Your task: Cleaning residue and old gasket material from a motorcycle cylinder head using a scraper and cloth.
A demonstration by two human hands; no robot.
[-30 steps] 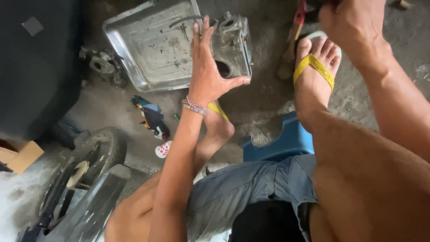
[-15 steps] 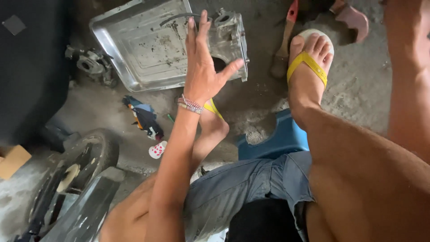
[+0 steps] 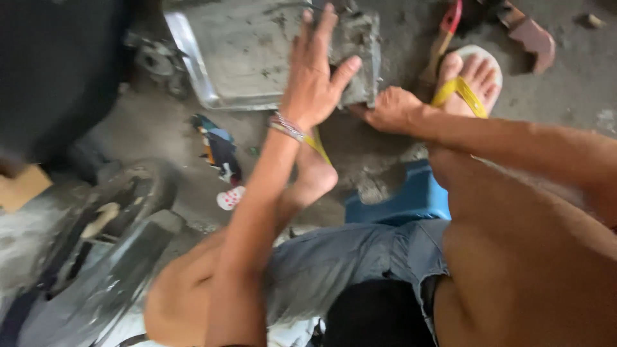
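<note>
**Both hands on a grimy metal casing**

I see my left hand [image 3: 315,80] spread flat, fingers apart, on the dirty grey cast-metal engine casing [image 3: 270,54] lying on the stained concrete floor [image 3: 565,83]. My right hand [image 3: 391,110] touches the casing's near right corner; whether it grips, I cannot tell. A foot in a yellow-strapped white sandal [image 3: 469,80] rests just beside it, above a blue plastic stool [image 3: 405,196]

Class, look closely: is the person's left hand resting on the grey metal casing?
Yes, the left hand lies spread, palm down, on the grey metal casing.
</note>
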